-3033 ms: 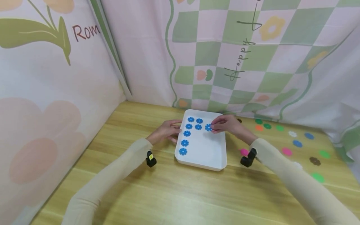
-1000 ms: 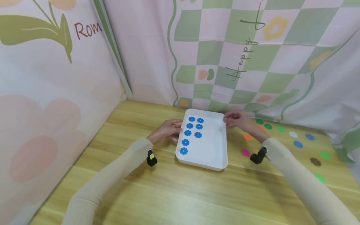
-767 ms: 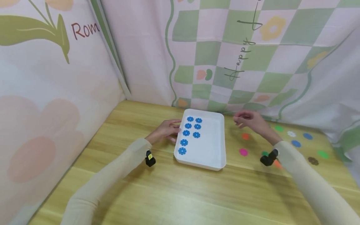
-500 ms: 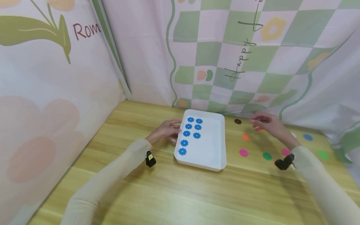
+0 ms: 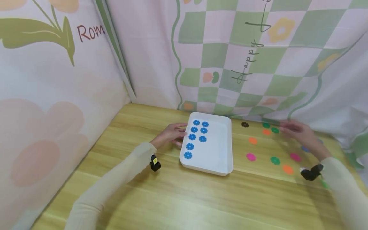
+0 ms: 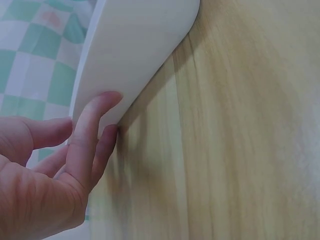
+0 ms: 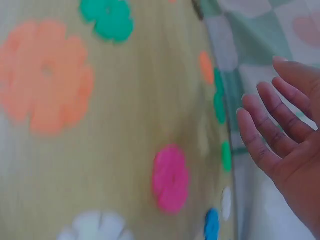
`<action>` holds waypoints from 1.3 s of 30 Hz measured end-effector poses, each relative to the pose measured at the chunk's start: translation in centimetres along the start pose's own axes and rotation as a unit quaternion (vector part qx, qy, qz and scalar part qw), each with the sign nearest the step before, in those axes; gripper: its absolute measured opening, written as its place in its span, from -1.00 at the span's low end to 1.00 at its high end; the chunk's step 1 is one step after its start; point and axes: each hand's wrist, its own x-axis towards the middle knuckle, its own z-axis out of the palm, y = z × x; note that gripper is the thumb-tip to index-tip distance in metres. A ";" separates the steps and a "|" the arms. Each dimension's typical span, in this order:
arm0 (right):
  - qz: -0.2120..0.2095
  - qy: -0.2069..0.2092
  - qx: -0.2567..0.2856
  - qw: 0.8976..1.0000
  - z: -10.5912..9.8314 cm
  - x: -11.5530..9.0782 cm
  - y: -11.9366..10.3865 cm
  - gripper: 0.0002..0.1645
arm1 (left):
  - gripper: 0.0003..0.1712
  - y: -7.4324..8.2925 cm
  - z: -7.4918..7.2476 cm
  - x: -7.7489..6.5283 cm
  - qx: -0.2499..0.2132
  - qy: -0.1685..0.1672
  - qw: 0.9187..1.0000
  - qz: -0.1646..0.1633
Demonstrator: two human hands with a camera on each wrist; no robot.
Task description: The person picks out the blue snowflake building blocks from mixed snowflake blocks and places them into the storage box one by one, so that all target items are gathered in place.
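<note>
A white rectangular tray lies on the table, holding several blue flower-shaped plastic discs in two columns along its left part. My left hand is at the tray's left side. In the left wrist view its loosely bent fingers rest against the outer wall of the tray. Over at the right, my right hand hovers above loose discs, its fingertips near a green disc. The right wrist view shows that hand's fingers spread and relaxed, holding nothing.
Loose discs lie scattered right of the tray, among them a brown disc, a pink disc and an orange disc. A checked curtain hangs along the table's back edge, and a printed cloth borders the left.
My right hand has let go of a blue disc, now third in the tray's second column, and moved right, out over the loose discs. My left hand has stayed at the tray's side.
</note>
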 end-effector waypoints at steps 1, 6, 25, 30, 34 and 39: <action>0.001 0.000 -0.011 1.000 -0.3 -0.3 0.3 -0.69 | -0.32 0.0 0.0 0.0 -0.001 -0.001 1.000 0.001; 0.026 -0.012 -0.044 0.999 -1.8 -1.8 2.1 -0.66 | -0.32 0.1 0.1 -0.1 -0.005 -0.004 1.000 0.005; 0.107 -0.011 -0.135 0.985 -5.3 -5.1 5.4 -0.38 | -0.31 0.0 -0.1 -0.3 -0.011 -0.024 1.000 0.017; 0.093 -0.007 -0.140 0.986 -5.1 -5.7 5.7 -0.37 | -0.31 -0.1 -0.2 -0.3 -0.011 -0.024 0.999 0.018; 0.086 -0.034 -0.134 0.987 -5.0 -6.1 6.3 -0.32 | -0.32 -0.2 -0.2 -0.3 -0.011 -0.024 0.999 0.020; 0.094 -0.050 -0.128 0.986 -5.0 -6.5 7.2 -0.29 | -0.32 -0.5 -0.4 -0.1 -0.012 -0.031 0.999 0.030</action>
